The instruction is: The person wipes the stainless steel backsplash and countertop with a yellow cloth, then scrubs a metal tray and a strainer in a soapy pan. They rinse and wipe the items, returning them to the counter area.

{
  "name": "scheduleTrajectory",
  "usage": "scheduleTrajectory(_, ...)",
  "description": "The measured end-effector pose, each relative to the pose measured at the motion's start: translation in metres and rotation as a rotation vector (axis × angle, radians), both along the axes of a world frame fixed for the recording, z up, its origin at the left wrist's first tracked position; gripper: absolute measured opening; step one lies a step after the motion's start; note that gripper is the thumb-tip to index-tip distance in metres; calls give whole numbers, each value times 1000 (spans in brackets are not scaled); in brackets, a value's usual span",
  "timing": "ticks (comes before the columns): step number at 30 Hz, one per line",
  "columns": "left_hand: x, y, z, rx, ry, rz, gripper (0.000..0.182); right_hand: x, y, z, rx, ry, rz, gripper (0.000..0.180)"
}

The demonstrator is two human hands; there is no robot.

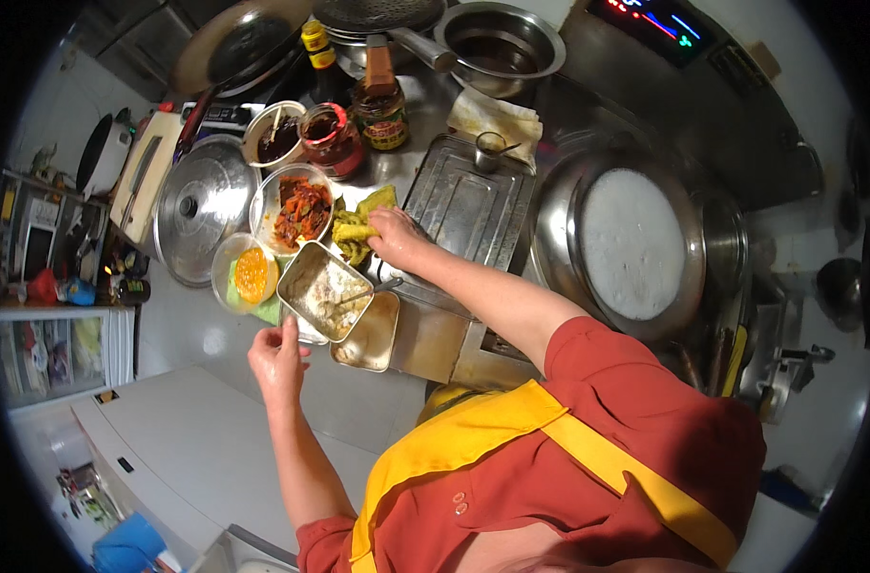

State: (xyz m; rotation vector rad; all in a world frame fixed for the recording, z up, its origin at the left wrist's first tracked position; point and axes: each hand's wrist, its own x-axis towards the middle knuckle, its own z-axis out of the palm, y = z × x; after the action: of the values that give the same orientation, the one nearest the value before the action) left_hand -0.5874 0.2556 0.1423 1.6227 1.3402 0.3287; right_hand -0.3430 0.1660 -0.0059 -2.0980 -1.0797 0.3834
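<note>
My right hand [402, 238] grips a crumpled yellow-green cloth [356, 228] on the steel counter, beside a bowl of chopped red food [300, 209]. My left hand [279, 362] is at the counter's front edge, thumb raised by the rim of a rectangular metal tray [317, 283]. Whether it grips that rim I cannot tell. White powder and a spoon [367, 292] lie in the tray. It overlaps a second metal tray [372, 336]. To its left, a clear plastic tub [228, 288] holds an orange-yellow food [253, 275].
Behind the cloth stand an open red jar [332, 143], a dark sauce jar [382, 118] and a yellow-capped bottle [319, 50]. A flat metal cover [463, 208] carries a small glass cup [489, 152]. Rightward sits a large pan of whitish liquid [639, 243]. A pot lid [206, 208] lies left.
</note>
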Motion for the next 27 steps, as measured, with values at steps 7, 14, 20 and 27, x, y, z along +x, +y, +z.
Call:
scheduleTrajectory(7, 60, -5, 74, 326, -193, -283, 24, 30, -35, 47, 490, 639, -127, 23)
scheduleTrajectory(14, 217, -31, 49, 483, 17, -886, 41, 18, -162, 118, 553, 643, -341, 33)
scheduleTrajectory(20, 344, -79, -42, 614, 46, -1195, 89, -13, -250, 131, 643, 628, -541, 29)
scheduleTrajectory(27, 394, -113, -71, 593, 250, -1147, 52, -44, -301, 142, 684, 690, -569, 34)
